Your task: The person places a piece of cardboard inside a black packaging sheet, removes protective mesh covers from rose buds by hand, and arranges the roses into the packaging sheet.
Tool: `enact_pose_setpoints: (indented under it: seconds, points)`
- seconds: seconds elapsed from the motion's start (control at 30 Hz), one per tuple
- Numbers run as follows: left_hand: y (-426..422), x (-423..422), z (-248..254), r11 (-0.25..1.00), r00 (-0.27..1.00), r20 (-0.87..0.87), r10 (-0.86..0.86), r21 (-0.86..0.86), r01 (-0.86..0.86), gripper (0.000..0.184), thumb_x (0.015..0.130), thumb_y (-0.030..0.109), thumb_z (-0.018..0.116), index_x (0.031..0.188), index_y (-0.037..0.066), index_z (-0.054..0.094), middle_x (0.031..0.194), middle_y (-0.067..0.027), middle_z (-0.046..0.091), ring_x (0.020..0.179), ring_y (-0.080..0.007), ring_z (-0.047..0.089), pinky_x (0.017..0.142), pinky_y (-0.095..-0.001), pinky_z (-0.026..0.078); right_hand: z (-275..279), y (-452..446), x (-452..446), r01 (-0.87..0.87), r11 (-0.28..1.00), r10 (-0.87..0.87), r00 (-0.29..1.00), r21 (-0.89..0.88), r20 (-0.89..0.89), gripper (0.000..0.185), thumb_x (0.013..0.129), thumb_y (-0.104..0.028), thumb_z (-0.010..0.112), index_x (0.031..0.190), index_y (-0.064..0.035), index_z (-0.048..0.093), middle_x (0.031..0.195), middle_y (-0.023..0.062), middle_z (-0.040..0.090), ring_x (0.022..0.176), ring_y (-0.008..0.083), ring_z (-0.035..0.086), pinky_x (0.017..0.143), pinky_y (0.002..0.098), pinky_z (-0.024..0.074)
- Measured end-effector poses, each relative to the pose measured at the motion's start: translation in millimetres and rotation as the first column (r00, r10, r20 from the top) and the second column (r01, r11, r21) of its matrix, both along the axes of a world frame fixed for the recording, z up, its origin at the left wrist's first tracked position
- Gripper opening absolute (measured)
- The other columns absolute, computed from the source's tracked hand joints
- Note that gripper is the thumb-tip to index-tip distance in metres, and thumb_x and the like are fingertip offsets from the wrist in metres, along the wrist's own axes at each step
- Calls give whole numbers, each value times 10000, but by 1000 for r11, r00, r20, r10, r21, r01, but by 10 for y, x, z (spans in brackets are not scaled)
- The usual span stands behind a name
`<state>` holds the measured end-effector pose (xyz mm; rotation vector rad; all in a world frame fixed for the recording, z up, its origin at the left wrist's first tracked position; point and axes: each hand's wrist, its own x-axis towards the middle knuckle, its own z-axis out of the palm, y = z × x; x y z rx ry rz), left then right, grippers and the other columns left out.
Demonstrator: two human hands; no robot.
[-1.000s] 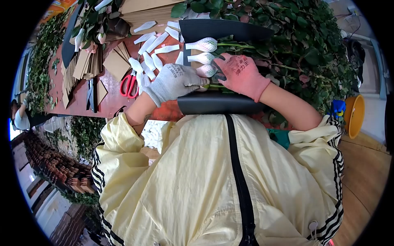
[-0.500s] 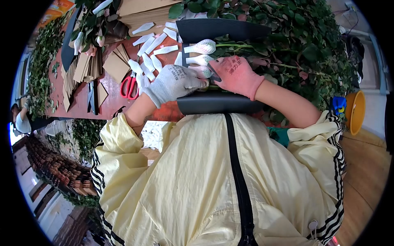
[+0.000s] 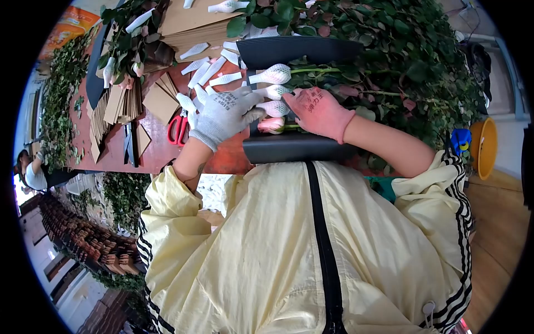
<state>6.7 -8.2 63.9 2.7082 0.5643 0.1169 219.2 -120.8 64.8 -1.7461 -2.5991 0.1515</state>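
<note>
My left hand (image 3: pixel 228 111), in a white glove, reaches to the left ends of the netted buds, its fingers and thumb apart. My right hand (image 3: pixel 320 113), in a pink glove, is beside the buds' right side over the stems, its fingertips bent and partly hidden. Three rose buds in white foam nets (image 3: pixel 275 74) lie in a column. Below them a bare pink rose bud (image 3: pixel 271 125) rests near a black sheet edge (image 3: pixel 300 148). A second black sheet edge (image 3: pixel 300 49) stands beyond the flowers.
Loose white foam nets (image 3: pixel 225 78) are scattered on the red table (image 3: pixel 161 159). Red-handled scissors (image 3: pixel 178 129), cardboard pieces (image 3: pixel 123 104) and a dark-bladed tool (image 3: pixel 130 146) lie to the left. Rose foliage (image 3: pixel 411 72) covers the right. A yellow basin (image 3: pixel 483 148) stands beyond; a person (image 3: pixel 33 171) is far left.
My left hand has drawn away from the lowest bud, leaving it exposed, and its fingers have spread. My right hand has shifted slightly down and right. The view has shifted a little.
</note>
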Motion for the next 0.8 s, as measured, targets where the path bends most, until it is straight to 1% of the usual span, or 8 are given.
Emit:
enact_pose_setpoints:
  seconds: [0.07,0.2,0.27,0.3,0.4,0.5,0.7,0.8]
  points:
    - [13,17,-19,1000,999,-22,-23,-3,23,366,866,404,532,1166,198,566,922,-59,602,808,-265,627,659,-417,477,-25,-9,7,23,997,-22,1000,-74,10,390,761,-196,626,1071,-36,452,931,134,561,877,271,602,734,367,482]
    - [115,-42,-197,987,986,59,-155,54,152,307,872,358,525,1105,172,597,925,-71,618,793,-266,632,661,-405,492,33,19,-19,52,985,-52,999,-166,1,390,751,-168,635,1067,-33,451,923,137,563,880,282,601,741,380,483]
    - [95,-31,-138,986,980,111,-164,32,161,229,850,321,561,971,136,621,884,-65,615,777,-265,619,660,-386,483,10,12,-14,20,997,-17,999,-79,41,241,817,-112,476,1043,-28,470,878,125,592,829,260,620,702,356,489]
    - [92,-23,-118,985,971,168,-169,7,170,189,828,284,597,838,101,646,843,-59,612,760,-264,606,658,-367,474,-9,21,-9,28,997,-25,999,-78,38,241,817,-112,476,1043,-28,470,878,125,592,829,260,620,702,356,489]
    - [111,-50,-170,982,972,141,-187,12,188,172,820,249,607,823,79,634,816,-72,610,757,-275,601,647,-369,471,-57,24,17,43,995,-44,999,-94,-6,240,812,-98,477,1038,-21,458,873,134,592,831,269,618,712,366,488]
    - [225,-72,-227,966,942,212,-258,75,248,153,806,221,621,811,68,628,788,-85,600,753,-286,594,636,-380,469,-39,27,6,94,983,-101,994,-156,-33,427,761,-162,640,1104,-27,424,943,154,568,917,300,586,795,383,466]
    - [344,-410,5,980,952,233,-197,26,196,138,800,204,600,831,70,601,765,-83,571,728,-295,589,617,-397,458,-76,34,33,73,983,-85,995,-169,-61,497,772,-160,622,1187,-2,399,958,157,567,938,300,570,822,398,454]
    - [713,-983,-53,993,993,5,116,-32,-115,160,798,182,606,910,69,625,854,-115,616,793,-324,603,688,-404,478,-24,33,17,69,971,-76,997,-227,-24,530,784,-192,612,1241,-19,407,989,142,563,961,284,560,816,394,451]
